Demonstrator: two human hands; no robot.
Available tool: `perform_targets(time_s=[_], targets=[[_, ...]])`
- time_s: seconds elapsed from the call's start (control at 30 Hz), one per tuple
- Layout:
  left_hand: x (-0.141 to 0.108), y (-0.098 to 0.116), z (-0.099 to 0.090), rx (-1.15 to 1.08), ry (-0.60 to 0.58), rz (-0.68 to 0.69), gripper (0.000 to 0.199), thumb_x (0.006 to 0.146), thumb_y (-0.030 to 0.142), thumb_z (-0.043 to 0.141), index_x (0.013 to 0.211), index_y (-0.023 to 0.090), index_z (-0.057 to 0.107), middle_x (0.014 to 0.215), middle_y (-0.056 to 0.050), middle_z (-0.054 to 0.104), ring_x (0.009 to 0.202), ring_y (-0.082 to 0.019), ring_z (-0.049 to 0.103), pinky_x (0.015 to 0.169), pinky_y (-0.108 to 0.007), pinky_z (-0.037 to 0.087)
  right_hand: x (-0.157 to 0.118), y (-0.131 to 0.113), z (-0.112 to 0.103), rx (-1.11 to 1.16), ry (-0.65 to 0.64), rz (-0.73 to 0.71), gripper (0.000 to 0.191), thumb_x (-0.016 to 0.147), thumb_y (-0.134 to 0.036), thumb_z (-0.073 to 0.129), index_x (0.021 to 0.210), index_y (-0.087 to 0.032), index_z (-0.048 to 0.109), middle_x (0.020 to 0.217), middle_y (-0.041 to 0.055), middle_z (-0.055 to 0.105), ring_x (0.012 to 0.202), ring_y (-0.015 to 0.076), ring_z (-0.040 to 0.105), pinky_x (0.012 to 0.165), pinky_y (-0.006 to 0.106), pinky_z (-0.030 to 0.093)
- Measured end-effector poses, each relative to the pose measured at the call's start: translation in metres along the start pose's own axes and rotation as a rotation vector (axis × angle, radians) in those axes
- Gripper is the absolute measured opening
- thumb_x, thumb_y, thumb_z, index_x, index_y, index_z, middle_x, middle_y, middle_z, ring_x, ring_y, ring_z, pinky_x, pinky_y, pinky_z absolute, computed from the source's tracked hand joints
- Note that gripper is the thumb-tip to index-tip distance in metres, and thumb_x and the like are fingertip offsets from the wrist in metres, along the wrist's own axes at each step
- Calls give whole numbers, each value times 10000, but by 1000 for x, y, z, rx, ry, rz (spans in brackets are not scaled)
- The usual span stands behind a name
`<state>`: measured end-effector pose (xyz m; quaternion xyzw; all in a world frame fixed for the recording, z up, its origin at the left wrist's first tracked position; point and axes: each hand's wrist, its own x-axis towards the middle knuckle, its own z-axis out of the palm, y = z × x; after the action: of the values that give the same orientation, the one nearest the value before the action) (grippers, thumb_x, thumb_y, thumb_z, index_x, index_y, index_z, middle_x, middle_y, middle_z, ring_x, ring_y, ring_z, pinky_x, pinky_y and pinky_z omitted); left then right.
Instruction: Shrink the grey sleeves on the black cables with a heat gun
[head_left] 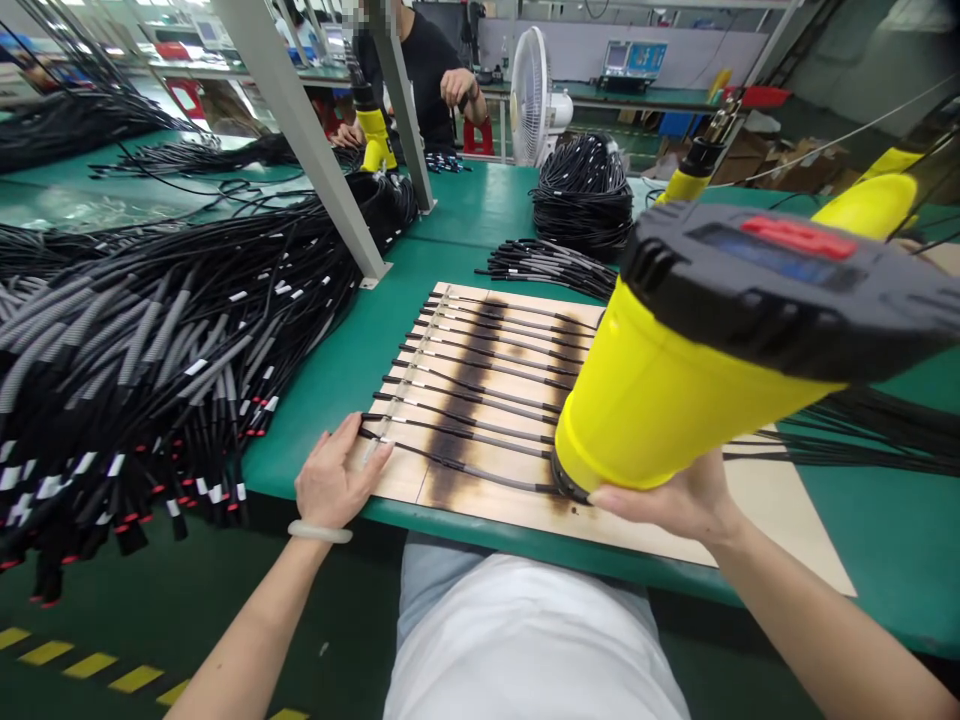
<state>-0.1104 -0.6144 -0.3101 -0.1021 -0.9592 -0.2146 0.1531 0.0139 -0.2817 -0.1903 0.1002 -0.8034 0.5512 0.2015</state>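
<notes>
My right hand [667, 505] cups the nozzle end of a yellow heat gun [675, 390] with a black digital top, and the gun's mouth points down at a row of thin black cables [480, 395]. These lie side by side across a scorched wooden board [517, 515]. My left hand [337, 475] rests flat on the board's near left corner, fingers spread, touching the cable ends. A pale bangle circles my left wrist. The gun hides the cables' right ends.
A large heap of black cables with white and red marks [165, 370] fills the green bench's left side. A coiled cable bundle [583, 195] and loose cables [551, 268] lie beyond the board. Steel uprights [300, 130] stand there. Across the bench, a co-worker [424, 80] works near a fan [531, 97].
</notes>
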Motion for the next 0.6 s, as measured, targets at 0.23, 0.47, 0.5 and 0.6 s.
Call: perform_targets(time_s=[0.23,0.47,0.5,0.6], targets=[[0,-2,1,13,0,-2,627,761,564,479,1265,192,500,1261,-70,557,1181,-293,491,1028,-442,361,2,2,-2,128,-48,-22,253,674,-345,729,847,-262,564,751,-2,649,744,215,641,659,341,571],[1,0,0,20,-3,-21,642,766,576,468,1264,173,506,1250,-80,564,1185,-300,487,1028,-446,364,7,0,-4,62,118,-65,385,598,-302,775,891,-266,529,834,10,640,873,243,619,765,382,547],[1,1,0,21,-2,-24,644,766,575,469,1262,167,509,1248,-85,565,1186,-302,485,1027,-447,365,8,0,-5,46,143,-80,426,584,-298,782,921,-265,524,868,16,638,910,249,609,803,399,532],[2,2,0,16,1,-32,633,765,568,480,1253,168,518,1246,-91,566,1192,-310,478,1026,-463,365,5,2,-5,64,123,-34,562,559,-356,793,1022,-257,489,976,37,618,971,256,587,870,424,500]])
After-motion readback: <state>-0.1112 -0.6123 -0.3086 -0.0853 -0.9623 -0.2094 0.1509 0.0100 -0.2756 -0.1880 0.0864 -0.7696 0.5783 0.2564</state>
